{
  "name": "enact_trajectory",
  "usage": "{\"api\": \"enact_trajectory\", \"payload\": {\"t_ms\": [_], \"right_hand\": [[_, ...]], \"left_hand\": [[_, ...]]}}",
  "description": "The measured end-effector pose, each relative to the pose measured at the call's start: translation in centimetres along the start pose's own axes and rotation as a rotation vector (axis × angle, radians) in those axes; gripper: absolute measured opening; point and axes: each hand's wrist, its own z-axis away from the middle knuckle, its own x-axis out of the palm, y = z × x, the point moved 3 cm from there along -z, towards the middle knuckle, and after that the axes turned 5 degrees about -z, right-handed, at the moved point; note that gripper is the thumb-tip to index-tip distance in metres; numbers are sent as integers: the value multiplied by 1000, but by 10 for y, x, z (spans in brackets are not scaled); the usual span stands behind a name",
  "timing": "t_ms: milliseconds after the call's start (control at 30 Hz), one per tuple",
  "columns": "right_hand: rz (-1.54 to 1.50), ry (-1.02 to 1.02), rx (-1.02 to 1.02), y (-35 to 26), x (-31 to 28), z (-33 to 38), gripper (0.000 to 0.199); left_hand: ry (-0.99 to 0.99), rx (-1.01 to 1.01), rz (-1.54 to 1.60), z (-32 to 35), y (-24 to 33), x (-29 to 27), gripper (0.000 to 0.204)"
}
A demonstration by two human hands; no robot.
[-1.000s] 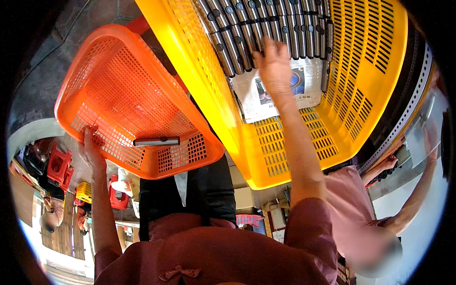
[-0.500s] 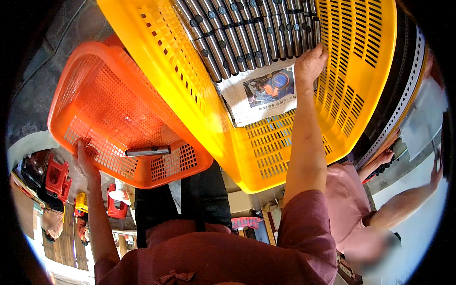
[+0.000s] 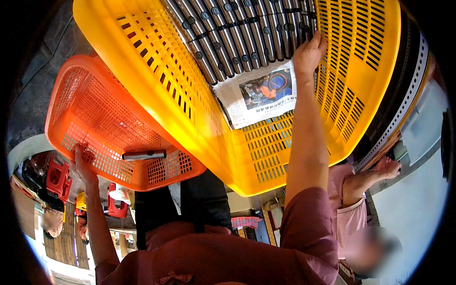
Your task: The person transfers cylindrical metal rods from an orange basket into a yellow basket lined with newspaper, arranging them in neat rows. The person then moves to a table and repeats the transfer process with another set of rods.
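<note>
Inside the yellow basket [image 3: 152, 71], short shiny metal rods [image 3: 223, 59] with dark holes in their sides lie in tightly packed rows on a printed newspaper sheet [image 3: 237, 107]. My right hand [image 3: 309, 56] reaches in from below, its fingers closed on the near end of a rod at the right of the rows. The hand partly hides that rod. To the left, an orange mesh basket [image 3: 102, 104] sits tilted against the yellow one, with a single metal rod [image 3: 144, 155] lying in its near side. My left hand [image 3: 84, 166] grips the orange basket's near-left rim.
At the right, another person in a pink shirt [image 3: 349, 194] stands close, one forearm stretched out. A perforated metal strip [image 3: 396, 114] curves past the yellow basket. Red stools [image 3: 58, 178] and a further person [image 3: 52, 222] are at the lower left.
My right hand has moved slightly farther along the right end of the rod rows. Both baskets have shifted a little in view. The person at the right has brought a raised arm down.
</note>
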Motion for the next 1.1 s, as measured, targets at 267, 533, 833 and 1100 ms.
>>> {"api": "enact_trajectory", "payload": {"t_ms": [267, 533, 833, 1100], "right_hand": [[-751, 248, 1221, 18, -8, 64, 54], [-614, 113, 1117, 2, 10, 43, 49], [-18, -247, 302, -52, 26, 20, 84], [51, -229, 331, -54, 44, 25, 86]], "left_hand": [[-98, -20, -23, -11, -13, -16, 32], [-102, -25, -35, -8, -7, -10, 34], [-80, -23, -16, -13, -15, -16, 35], [-71, -57, -87, -12, -9, -14, 33]]}}
